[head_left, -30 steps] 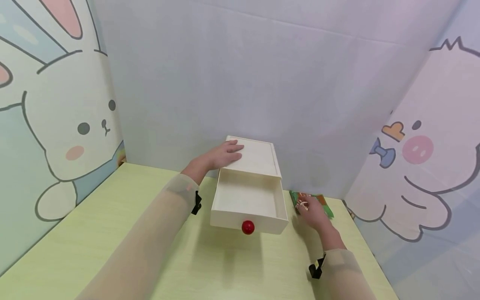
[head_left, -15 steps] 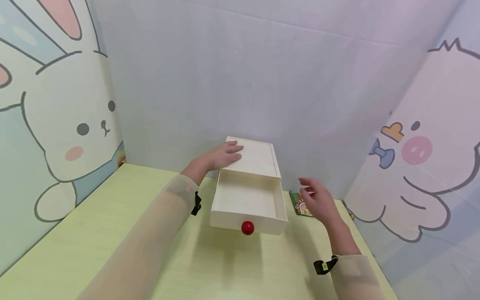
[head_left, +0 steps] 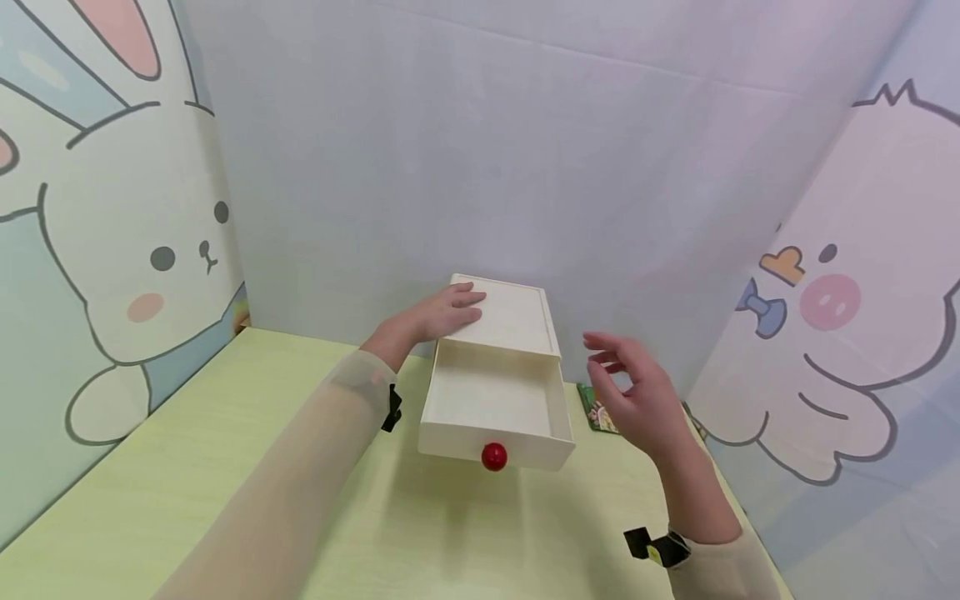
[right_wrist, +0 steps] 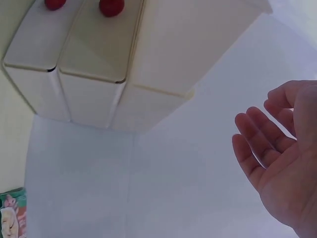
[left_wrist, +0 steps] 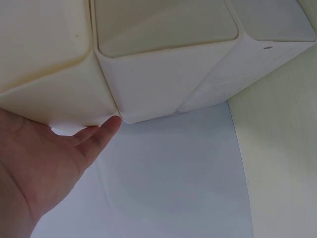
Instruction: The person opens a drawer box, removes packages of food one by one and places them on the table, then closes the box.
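A white drawer cabinet point(head_left: 517, 317) stands against the back wall, its top drawer point(head_left: 453, 439) pulled out. The drawer's front carries a red ball knob point(head_left: 494, 457), and its bare white floor shows. My left hand point(head_left: 442, 312) rests on the left side of the cabinet's top, fingers spread; the left wrist view shows this hand point(left_wrist: 54, 161) against the cabinet. Raised right of the drawer, my right hand point(head_left: 633, 392) holds nothing, fingers loosely bent. Behind it, a green printed packet point(head_left: 602, 418) lies on the table, partly hidden by the hand.
Lower drawers with red knobs point(right_wrist: 54, 4) appear in the right wrist view, shut. The pale yellow-green table point(head_left: 285, 392) extends in front and to the left. Cloth walls with a rabbit point(head_left: 142, 250) and a chick-like figure point(head_left: 862, 350) flank it.
My right hand has lifted off the packet and moved up and slightly toward the drawer, leaving the packet on the table. My left hand and the drawer stay put.
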### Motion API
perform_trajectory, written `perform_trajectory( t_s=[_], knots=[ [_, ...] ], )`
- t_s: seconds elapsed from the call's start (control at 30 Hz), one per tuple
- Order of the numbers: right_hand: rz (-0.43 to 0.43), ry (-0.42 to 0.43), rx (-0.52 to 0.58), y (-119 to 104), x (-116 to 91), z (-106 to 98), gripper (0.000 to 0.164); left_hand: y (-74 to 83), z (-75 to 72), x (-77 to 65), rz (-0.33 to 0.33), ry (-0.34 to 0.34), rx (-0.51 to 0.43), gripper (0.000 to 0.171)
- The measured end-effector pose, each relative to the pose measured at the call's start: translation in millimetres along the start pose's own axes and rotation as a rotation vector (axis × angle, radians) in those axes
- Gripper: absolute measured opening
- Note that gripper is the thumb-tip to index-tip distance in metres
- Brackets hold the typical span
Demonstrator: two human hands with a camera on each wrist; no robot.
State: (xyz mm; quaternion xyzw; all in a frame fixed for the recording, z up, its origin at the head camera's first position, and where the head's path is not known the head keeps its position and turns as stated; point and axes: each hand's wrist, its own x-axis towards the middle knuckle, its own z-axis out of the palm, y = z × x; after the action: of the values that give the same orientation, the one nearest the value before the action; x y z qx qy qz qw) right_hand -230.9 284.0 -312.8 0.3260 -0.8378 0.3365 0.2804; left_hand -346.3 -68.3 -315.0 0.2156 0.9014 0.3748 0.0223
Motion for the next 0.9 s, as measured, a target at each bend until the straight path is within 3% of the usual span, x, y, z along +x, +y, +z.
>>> perform_trajectory(
  t_s=[0.23, 0.37, 0.6, 0.9],
  knots=[
    [-0.199, 0.040, 0.047, -33, 1, 1, 0.048, -1.5, 0.6, 0.9, 0.009, 0.008, 0.003, 0.062],
    [-0.272, 0.049, 0.063, -45, 0, 3, 0.049, -1.8, 0.7, 0.7, 0.007, 0.007, 0.002, 0.062],
    [-0.319, 0.017, 0.082, -61, -7, 6, 0.046, -0.8, 0.8, 0.4, 0.008, 0.002, 0.002, 0.062],
    [-0.342, -0.144, 0.119, -75, -17, 14, 0.046, -1.2, 0.8, 1.3, 0.003, 0.010, 0.011, 0.061]
  ],
)
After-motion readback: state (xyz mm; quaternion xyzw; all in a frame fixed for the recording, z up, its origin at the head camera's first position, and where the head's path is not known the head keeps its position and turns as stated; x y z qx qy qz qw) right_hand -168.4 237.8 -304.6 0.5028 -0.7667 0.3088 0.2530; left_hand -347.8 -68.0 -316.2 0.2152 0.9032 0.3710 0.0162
